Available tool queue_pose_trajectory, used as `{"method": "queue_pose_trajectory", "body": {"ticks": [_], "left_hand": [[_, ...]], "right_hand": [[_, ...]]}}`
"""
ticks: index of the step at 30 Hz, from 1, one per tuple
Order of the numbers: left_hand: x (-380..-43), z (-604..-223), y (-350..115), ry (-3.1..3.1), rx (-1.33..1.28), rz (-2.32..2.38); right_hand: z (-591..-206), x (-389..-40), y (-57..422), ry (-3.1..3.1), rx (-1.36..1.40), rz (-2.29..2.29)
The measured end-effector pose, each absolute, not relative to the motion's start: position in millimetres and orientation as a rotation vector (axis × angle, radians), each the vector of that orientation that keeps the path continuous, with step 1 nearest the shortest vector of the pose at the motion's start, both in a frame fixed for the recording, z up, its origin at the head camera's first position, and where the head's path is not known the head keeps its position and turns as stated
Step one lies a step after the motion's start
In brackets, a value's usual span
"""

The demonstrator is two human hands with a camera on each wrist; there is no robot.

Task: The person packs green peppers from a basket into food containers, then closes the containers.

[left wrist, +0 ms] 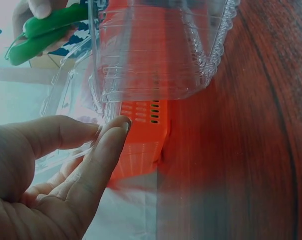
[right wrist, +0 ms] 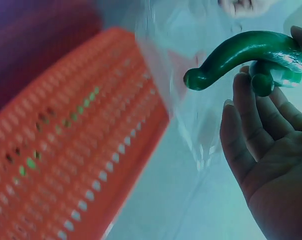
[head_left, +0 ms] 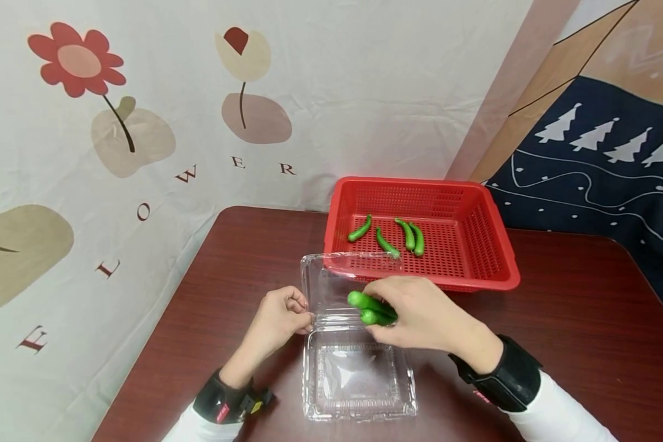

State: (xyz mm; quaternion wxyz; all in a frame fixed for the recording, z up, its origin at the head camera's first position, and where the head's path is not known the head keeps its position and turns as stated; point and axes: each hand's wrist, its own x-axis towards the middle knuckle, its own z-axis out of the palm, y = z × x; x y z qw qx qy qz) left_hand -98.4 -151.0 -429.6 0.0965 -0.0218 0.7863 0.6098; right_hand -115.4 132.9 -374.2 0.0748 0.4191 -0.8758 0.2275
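My right hand point(head_left: 420, 312) grips two green peppers point(head_left: 371, 302) over the hinge area of a clear plastic clamshell box point(head_left: 359, 406). In the right wrist view one curved pepper point(right wrist: 250, 46) lies across the other, between thumb and fingers. The box stands with its lid point(head_left: 331, 283) raised at the far side, and its tray has nothing in it. At the hinge's left end, my left hand point(head_left: 276, 320) pinches the box's edge between thumb and index finger; the left wrist view shows this pinch point(left wrist: 103, 131) up close.
Behind the lid sits a red perforated basket point(head_left: 488, 245) with several green peppers point(head_left: 403, 234) on its floor. The lid overlaps its front left corner in the head view. All of it rests on a dark red-brown table point(head_left: 226, 258), against a printed cloth backdrop point(head_left: 364, 92).
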Motion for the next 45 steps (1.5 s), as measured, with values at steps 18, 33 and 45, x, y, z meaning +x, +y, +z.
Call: {"method": "queue_pose_trajectory", "body": {"ticks": [18, 33, 45], "left_hand": [[-97, -426, -150, 2.332, -0.068, 1.849], [-98, -428, -149, 2.346, -0.086, 1.819], [-98, -430, -151, 2.33, -0.06, 1.812]], "right_hand": [[-410, -93, 107, -2.4, 1.498, 0.383], [-436, -75, 90, -2.371, 1.498, 0.014], [-444, -76, 89, -2.311, 1.461, -0.174]]}}
